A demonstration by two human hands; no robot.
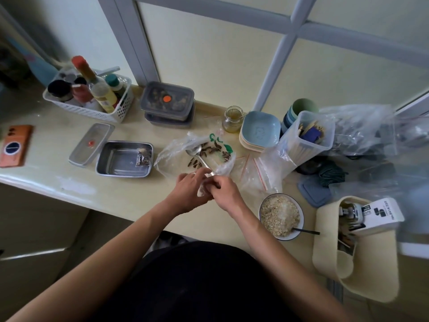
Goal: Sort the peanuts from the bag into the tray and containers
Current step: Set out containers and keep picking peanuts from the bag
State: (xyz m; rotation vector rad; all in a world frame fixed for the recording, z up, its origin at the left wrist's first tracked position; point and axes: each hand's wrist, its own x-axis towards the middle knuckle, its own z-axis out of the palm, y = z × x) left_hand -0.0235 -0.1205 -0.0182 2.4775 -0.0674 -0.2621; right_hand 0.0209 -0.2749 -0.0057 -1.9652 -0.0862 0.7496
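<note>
An open clear plastic bag (176,154) lies mid-counter with dark striped nuts (214,148) spread on it. A metal spoon (197,154) rests across the bag, its handle reaching my hands. My left hand (189,189) and my right hand (222,190) meet at the bag's near edge and pinch a small pale packet between their fingers; the right hand also touches the spoon's handle end. A steel tray (111,168) stands left of the bag with one small filled packet (144,158) in its right corner. Its lid (91,142) lies beside it.
A white basket of bottles (92,110) and stacked lidded containers (168,102) stand at the back. Small zip bags (257,173), stacked blue plates (258,133), a tall clear box (306,138) and a bowl of oats (281,216) sit to the right. A phone (15,145) lies far left.
</note>
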